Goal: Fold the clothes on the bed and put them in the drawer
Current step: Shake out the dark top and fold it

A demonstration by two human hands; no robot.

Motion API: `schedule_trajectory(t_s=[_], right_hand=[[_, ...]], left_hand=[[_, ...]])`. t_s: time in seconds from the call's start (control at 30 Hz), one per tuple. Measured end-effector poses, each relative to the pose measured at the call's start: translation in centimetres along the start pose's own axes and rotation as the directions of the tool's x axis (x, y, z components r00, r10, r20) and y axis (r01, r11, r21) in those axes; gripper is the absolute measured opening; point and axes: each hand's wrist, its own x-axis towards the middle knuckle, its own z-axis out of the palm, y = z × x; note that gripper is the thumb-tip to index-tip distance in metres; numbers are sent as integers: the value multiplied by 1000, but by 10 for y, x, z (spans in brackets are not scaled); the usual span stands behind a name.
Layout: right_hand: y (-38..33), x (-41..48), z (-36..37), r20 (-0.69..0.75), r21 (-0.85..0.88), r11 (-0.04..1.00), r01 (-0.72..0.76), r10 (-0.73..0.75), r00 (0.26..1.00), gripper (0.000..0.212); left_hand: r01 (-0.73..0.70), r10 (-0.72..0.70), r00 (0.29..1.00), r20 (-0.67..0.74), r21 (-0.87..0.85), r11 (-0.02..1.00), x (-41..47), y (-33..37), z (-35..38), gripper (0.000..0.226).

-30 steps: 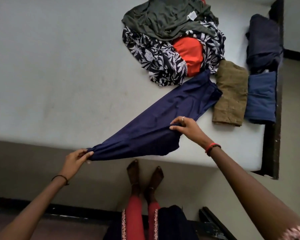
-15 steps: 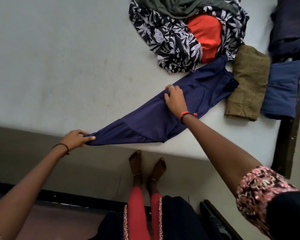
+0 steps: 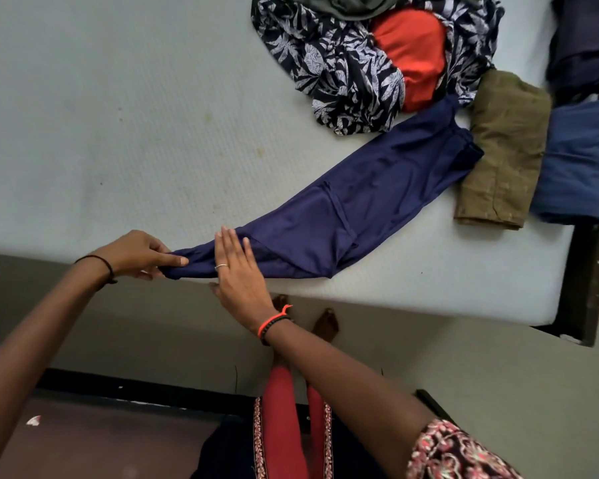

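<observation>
Low at the bed (image 3: 118, 133) edge, left hand (image 3: 139, 254) pinches one end of the trousers (image 3: 377, 188); right hand (image 3: 239, 271) presses them, fingers straight, just beside.

Navy trousers (image 3: 367, 202) laid flat diagonally at mattress edge, beside unfolded pile (image 3: 346, 77)

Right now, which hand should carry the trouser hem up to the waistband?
Left. The left hand pinches the trousers at the hem; the right hand lies flat on the leg, gripping nothing.
</observation>
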Motion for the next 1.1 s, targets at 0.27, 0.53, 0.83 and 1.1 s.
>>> schedule_trajectory(t_s=[0.27, 0.53, 0.83, 1.1], right_hand=[[-24, -10, -4, -54, 378, 921, -92, 121, 991, 70], [-55, -45, -20, 71, 760, 617, -205, 235, 969, 68], [-26, -69, -62, 130, 923, 278, -267, 428, 895, 45], [102, -25, -83, 369, 926, -156, -345, 575, 730, 13]], left_hand=[[-100, 101, 995, -5, 117, 988, -34, 46, -14, 28], [-710, 711, 701, -50, 36, 703, 6, 76, 21, 30], [-421, 427, 816, 390, -106, 901, 60, 96, 78, 90], [-370, 361, 890, 279, -25, 929, 72, 71, 73, 99]])
